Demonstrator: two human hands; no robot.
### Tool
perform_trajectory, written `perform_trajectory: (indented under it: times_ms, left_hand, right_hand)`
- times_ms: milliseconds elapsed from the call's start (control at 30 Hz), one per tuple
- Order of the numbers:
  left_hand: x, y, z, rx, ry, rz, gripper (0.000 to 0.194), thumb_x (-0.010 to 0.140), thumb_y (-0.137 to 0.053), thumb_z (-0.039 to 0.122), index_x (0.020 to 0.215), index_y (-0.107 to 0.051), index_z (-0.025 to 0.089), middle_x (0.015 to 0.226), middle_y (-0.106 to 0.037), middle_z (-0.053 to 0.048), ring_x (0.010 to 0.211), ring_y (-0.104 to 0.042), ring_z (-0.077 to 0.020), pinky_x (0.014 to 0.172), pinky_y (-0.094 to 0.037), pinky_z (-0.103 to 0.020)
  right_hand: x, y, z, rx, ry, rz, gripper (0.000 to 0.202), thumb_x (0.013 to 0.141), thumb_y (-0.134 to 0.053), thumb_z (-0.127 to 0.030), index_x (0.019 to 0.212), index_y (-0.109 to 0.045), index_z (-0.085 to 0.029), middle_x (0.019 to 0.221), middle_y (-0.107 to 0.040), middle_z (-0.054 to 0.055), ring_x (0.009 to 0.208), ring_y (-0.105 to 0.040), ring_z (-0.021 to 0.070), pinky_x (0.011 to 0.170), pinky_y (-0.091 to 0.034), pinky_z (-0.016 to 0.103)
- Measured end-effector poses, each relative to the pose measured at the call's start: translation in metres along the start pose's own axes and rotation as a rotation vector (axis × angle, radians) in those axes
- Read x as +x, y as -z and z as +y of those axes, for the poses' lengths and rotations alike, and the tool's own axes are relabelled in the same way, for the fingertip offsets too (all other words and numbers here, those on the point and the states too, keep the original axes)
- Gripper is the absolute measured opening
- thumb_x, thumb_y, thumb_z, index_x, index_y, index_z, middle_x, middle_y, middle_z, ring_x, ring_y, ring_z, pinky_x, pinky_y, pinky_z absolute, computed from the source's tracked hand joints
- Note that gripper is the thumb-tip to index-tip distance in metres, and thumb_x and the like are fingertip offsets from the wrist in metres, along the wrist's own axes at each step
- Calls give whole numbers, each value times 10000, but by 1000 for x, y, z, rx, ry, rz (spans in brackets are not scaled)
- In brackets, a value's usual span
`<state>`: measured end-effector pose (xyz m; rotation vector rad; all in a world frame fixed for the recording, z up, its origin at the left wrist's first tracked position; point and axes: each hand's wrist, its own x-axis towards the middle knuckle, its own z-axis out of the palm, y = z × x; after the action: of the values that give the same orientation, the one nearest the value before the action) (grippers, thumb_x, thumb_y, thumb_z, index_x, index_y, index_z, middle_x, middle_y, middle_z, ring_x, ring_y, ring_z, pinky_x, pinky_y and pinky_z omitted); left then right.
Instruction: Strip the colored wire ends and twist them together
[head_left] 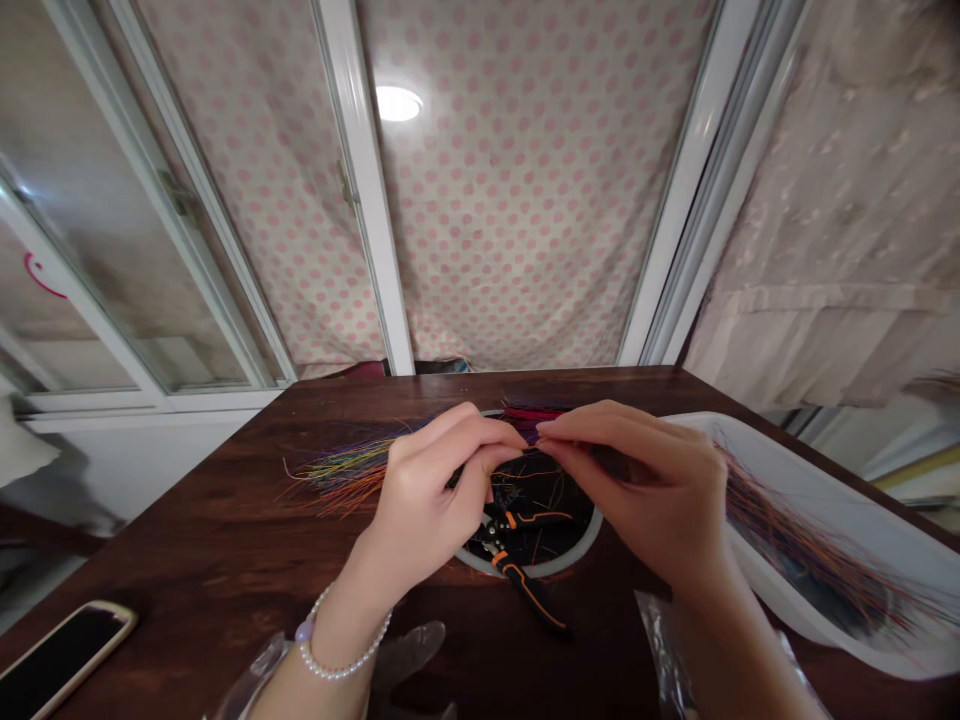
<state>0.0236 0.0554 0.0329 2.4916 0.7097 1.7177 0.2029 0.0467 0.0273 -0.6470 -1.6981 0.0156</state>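
A wire (pixel 531 446) is pinched at the fingertips of left hand (pixel 442 485) and right hand (pixel 656 490). Below them, pliers (pixel 529 592) are laid; to their left, loose wires (pixel 345 472) are spread. What is done cannot be told.

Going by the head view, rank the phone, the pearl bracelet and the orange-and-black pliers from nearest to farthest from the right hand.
From the right hand:
1. Pliers: just left and lower.
2. Pearl bracelet: farther left, lower down.
3. Phone: far left, bottom corner.
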Motion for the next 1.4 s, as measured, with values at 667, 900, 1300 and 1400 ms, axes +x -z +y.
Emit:
perform_trajectory:
  times_ms: [667,900,1300,1400]
  left_hand:
    - [-1,-2,7,-70,78,84,203,878,-565,-1,797,-687,140,694,-651,33,446,-529,-10,436,-415,-113]
    - [1,-1,9,-665,633,-42,69,842,-661,152,777,-681,160,642,-671,39,287,-480,-1,304,-304,-76]
    - [3,-1,5,-702,632,-27,89,816,-683,175,733,-697,144,603,-667,14,332,-507,-38,331,-371,-127]
    - [1,3,1,-190,132,123,227,849,-553,0,764,-705,144,702,-713,2,467,-612,-54,463,-498,-145]
  right_hand:
    - [-2,-1,-1,468,-254,43,244,793,-694,-7,858,-738,-238,801,-712,-18,730,-656,105,657,-558,204]
    - [-6,-7,-2,274,54,124,343,781,-639,64,949,-716,-225,833,-714,14,767,-652,165,664,-544,312]
    - [-9,-4,-1,-62,361,185,330,794,-639,44,988,-673,-221,867,-714,30,803,-678,179,685,-586,323]
    - [-8,-1,-1,170,-28,142,301,841,-658,-70,1067,-650,-269,923,-694,37,825,-672,190,733,-591,350]
